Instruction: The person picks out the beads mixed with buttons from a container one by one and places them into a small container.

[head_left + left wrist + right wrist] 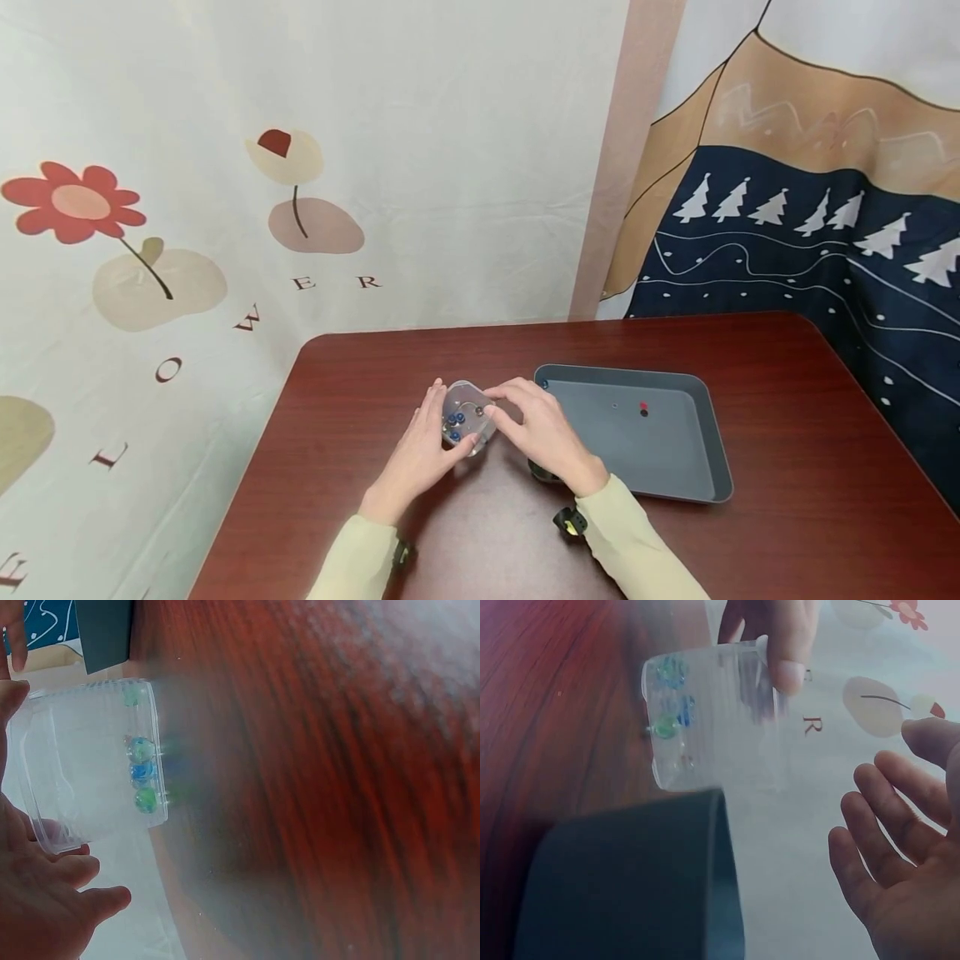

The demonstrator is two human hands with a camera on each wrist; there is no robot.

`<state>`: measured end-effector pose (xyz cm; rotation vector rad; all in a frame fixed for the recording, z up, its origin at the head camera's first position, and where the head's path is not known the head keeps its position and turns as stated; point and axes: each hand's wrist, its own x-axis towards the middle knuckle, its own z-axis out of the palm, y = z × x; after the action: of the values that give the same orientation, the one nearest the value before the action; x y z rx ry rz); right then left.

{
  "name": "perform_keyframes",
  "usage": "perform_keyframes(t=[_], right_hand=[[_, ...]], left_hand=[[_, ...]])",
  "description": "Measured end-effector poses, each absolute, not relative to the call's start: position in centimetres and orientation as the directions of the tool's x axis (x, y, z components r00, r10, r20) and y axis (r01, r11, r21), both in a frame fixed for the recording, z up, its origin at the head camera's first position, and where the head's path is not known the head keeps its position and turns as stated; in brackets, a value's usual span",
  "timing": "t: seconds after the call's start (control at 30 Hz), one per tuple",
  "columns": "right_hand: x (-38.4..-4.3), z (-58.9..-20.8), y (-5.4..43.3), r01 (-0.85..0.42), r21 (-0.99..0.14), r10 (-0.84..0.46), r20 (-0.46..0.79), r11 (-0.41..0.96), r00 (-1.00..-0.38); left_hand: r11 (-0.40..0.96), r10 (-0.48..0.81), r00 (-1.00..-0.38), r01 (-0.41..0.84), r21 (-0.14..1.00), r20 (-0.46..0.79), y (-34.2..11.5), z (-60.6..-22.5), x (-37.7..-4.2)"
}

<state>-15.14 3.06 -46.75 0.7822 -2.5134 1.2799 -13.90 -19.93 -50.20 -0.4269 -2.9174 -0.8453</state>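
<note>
A clear plastic tub (467,408) with several blue and green glass marbles (142,772) in its bottom is held by my left hand (420,458), its thumb at the near side and the fingers along the left. In the left wrist view the tub appears slightly above the tabletop. My right hand (543,429) hovers by the tub's right rim, palm down in the head view. In the right wrist view, the right hand's fingers (889,825) are loosely bent and spread, with nothing between them and a gap to the tub.
A grey rectangular tray (675,467) lies right of the tub on the brown wooden table (337,483). Inside it are a small red and dark piece (643,409) and a blue marble (545,384) in the far left corner. Printed curtains (450,167) hang behind the table.
</note>
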Motion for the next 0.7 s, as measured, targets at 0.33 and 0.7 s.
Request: perform_keyframes(t=[0.33, 0.7], right_hand=[[-14.3, -45.6, 6.1, -0.565, -0.661, -0.312, 0.472, 0.494, -0.825], [-14.3, -43.8, 9.4, -0.594, -0.600, -0.313, 0.512, 0.536, -0.800]], left_hand=[[0.809, 0.241, -0.961, 0.277, 0.518, 0.137, -19.9, -50.0, -13.9], [0.805, 0.244, -0.959, 0.284, 0.520, 0.147, -19.9, -50.3, -14.0]])
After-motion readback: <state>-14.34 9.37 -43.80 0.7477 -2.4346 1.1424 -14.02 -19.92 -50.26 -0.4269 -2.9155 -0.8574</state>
